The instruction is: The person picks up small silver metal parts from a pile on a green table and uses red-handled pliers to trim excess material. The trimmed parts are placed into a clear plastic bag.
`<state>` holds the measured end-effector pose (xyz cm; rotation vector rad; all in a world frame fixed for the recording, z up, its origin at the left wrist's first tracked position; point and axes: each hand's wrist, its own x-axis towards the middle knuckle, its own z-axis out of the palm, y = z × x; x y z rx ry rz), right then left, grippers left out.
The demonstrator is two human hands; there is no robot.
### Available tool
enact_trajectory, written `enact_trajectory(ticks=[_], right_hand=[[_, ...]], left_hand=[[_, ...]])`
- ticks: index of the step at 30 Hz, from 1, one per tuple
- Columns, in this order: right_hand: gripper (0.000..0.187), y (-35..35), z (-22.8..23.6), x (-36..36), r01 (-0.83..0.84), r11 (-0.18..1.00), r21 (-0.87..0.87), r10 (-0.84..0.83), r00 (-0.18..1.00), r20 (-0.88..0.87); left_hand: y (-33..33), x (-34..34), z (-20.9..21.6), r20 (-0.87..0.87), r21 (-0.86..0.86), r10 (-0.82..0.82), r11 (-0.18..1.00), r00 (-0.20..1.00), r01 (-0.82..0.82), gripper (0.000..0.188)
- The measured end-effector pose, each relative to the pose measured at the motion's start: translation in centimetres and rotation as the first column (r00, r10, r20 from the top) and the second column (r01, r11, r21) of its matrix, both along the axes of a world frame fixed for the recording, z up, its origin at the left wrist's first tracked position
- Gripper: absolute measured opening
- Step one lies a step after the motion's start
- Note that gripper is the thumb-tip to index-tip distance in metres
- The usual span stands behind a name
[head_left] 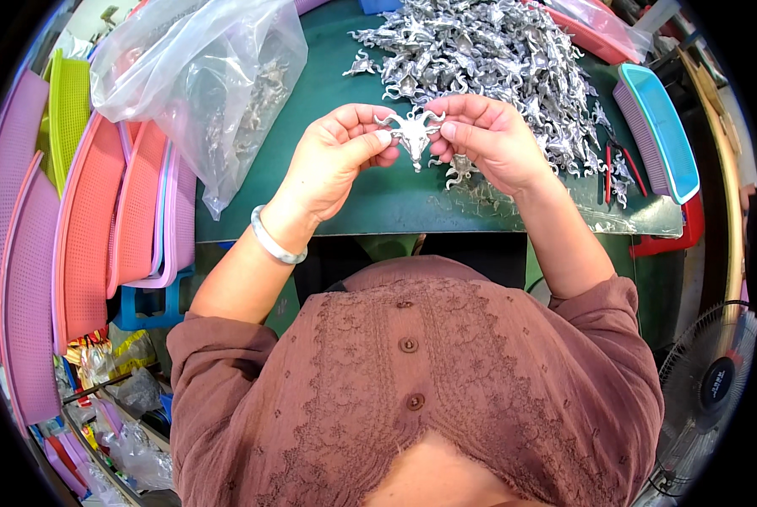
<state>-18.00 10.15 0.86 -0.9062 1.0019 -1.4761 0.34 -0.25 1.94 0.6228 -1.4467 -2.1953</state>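
A silver metal pendant shaped like a horned animal skull (414,137) is held up between my two hands over the near part of the green table (345,207). The thumb and fingers of my left hand (345,152) pinch its left horn. On the other side, my right hand (490,142) pinches the right horn the same way. Beyond my hands lies a big heap of similar silver castings (480,59). One casting (460,171) rests on the table just under my right hand.
A clear plastic bag (218,84) with some castings stands at the left. Stacked pink and purple baskets (91,228) line the left side. Red-handled pliers (608,173) lie right of the heap, near a turquoise-rimmed basket (661,131). A fan (708,389) stands at lower right.
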Motion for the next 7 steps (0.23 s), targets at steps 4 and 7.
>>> enact_trajectory(ticks=[4,7], right_hand=[[0.025,0.02,0.02,0.1,0.002,1.0,0.002,-0.002,1.0,0.005],[0.026,0.02,0.13,0.2,-0.001,1.0,-0.003,0.001,1.0,-0.009]], left_hand=[[-0.02,0.03,-0.07,-0.007,-0.01,0.006,1.0,1.0,-0.006,0.019],[-0.05,0.1,-0.12,-0.011,-0.028,0.01,1.0,1.0,-0.01,0.02]])
